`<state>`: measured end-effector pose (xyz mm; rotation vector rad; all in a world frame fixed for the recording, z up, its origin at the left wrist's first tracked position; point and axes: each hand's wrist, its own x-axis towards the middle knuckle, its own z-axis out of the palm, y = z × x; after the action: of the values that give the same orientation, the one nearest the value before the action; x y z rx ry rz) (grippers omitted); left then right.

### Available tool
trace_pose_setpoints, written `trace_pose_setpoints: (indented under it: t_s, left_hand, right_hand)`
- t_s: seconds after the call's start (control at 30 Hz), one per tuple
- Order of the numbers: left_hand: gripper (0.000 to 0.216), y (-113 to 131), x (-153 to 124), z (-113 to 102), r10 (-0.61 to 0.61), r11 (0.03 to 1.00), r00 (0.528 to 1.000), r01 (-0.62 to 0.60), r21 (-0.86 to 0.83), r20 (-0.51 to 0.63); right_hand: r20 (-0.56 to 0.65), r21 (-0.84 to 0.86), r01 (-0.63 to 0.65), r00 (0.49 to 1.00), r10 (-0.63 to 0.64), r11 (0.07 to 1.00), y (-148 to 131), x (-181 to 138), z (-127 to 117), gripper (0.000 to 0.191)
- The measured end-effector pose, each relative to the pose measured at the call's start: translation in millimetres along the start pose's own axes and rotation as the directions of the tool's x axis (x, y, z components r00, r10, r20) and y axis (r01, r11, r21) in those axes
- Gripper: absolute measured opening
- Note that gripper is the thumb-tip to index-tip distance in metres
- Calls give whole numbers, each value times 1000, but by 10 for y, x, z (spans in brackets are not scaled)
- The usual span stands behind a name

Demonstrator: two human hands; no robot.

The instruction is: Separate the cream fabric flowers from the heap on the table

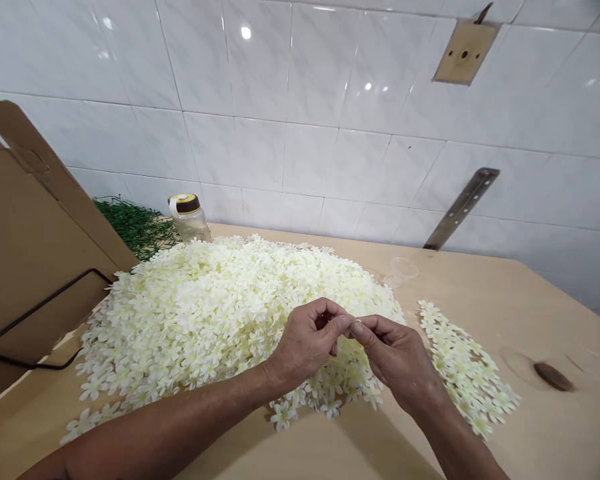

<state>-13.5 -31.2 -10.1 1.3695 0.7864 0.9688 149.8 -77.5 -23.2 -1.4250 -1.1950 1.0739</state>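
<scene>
A large heap of white artificial flowers point(220, 300) with pale yellow-green centres covers the middle of the table. Over its front right side, my left hand point(313, 337) and my right hand point(395, 357) meet with thumbs and forefingers pinched together. Whatever lies between the fingertips is too small and too covered to make out. To the right of my right hand, a smaller strip of the same flowers point(463, 360) lies flat on the table. A few single blossoms point(283, 415) rest at the heap's front edge, below my hands.
At left stands a cardboard box point(40, 247) with a black metal wire frame point(40, 313) before it. Green artificial foliage point(135, 223) and a clear bottle point(190, 220) stand behind the heap. Clear plastic lids point(404, 268) and a dark brown oval point(553, 377) lie rightward; a metal bracket point(460, 210) leans at the wall.
</scene>
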Motion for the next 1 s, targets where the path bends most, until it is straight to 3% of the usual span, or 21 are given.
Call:
trace_pose_setpoints:
  t_s: [0.2,0.6,0.83,1.0]
  left_hand:
    - [26,14,4,5,-100,994,995,101,-40,29]
    - [32,-11,40,-13,-309,871,929,362,-331,204]
    - [34,-18,81,-45,-282,904,955,298,-307,98]
    - [34,10,137,-93,-256,918,967,244,-314,5]
  right_hand:
    - [-28,-44,-19,999,17,999,-16,0,-2,44]
    - [-88,7,-72,994,72,997,11,16,2,49]
    - [77,26,-20,997,18,999,-30,-19,-28,40]
    - [64,111,0,998,-7,994,-26,-22,-47,37]
